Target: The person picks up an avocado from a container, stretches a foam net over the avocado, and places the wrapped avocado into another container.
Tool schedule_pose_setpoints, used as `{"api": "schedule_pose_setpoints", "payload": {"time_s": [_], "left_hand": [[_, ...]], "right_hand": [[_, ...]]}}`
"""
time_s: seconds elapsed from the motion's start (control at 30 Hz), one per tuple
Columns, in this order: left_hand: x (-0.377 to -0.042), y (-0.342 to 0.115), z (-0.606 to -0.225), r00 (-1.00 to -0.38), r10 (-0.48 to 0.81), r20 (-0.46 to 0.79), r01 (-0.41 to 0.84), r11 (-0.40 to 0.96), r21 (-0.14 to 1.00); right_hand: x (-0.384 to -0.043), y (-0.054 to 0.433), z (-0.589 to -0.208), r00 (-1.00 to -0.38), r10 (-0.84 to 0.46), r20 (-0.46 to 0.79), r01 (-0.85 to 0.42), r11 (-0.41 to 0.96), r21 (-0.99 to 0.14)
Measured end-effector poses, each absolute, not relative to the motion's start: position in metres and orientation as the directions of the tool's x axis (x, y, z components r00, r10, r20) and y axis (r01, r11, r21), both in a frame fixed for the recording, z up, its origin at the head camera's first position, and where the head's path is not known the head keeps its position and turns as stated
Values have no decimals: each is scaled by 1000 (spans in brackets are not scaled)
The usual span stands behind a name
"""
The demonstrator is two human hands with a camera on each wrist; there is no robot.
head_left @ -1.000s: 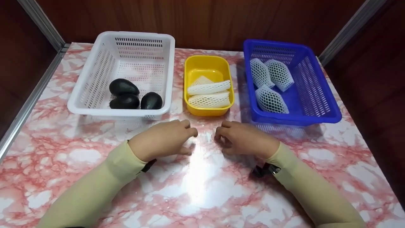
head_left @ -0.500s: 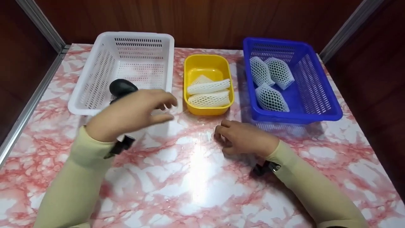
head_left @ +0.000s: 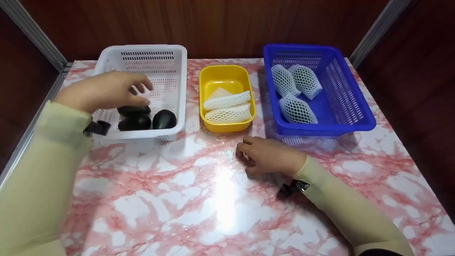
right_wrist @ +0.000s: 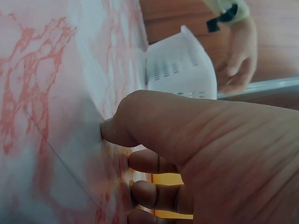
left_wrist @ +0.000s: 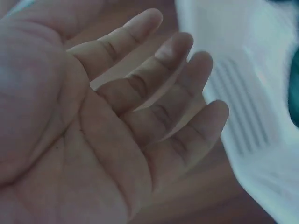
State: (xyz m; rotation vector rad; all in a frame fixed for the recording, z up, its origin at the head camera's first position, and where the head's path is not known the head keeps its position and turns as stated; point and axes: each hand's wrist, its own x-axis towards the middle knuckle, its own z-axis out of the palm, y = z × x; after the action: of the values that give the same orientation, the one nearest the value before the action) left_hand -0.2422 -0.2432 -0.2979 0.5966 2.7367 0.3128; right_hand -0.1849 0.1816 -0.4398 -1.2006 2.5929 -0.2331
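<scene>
My left hand hovers over the left side of the white basket, its relaxed fingers apart and nothing between them. Below it lie three dark avocados, one partly covered by the hand. In the left wrist view the palm and loosely bent fingers show bare beside the basket. My right hand rests on the marbled table in front of the yellow bin, fingers loosely curled and holding nothing. In the right wrist view its thumb touches the table surface.
Inside the yellow bin lie several white foam net sleeves. The blue basket on the right holds three avocados in foam nets. A dark wooden panel stands behind the containers.
My left hand has lifted from the table in front of the yellow bin and moved left and away from me, over the white basket. The right hand stays in place. The head view shifts slightly.
</scene>
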Motion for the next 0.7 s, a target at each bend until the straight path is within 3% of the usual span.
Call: {"api": "schedule_pose_setpoints", "payload": {"time_s": [0.33, 0.5, 0.7], "left_hand": [[-284, -272, -319, -786, 255, -563, 269, 961, 61], [-290, -270, -328, -786, 183, -591, 230, 973, -5], [-296, -266, -338, -777, 195, -599, 250, 968, -10]], "right_hand": [[-186, 184, -437, -623, -759, -189, -708, 650, -276], [-186, 184, -438, -632, -749, -199, -698, 662, -275], [-186, 184, -440, -633, -746, -206, -694, 665, -276]]}}
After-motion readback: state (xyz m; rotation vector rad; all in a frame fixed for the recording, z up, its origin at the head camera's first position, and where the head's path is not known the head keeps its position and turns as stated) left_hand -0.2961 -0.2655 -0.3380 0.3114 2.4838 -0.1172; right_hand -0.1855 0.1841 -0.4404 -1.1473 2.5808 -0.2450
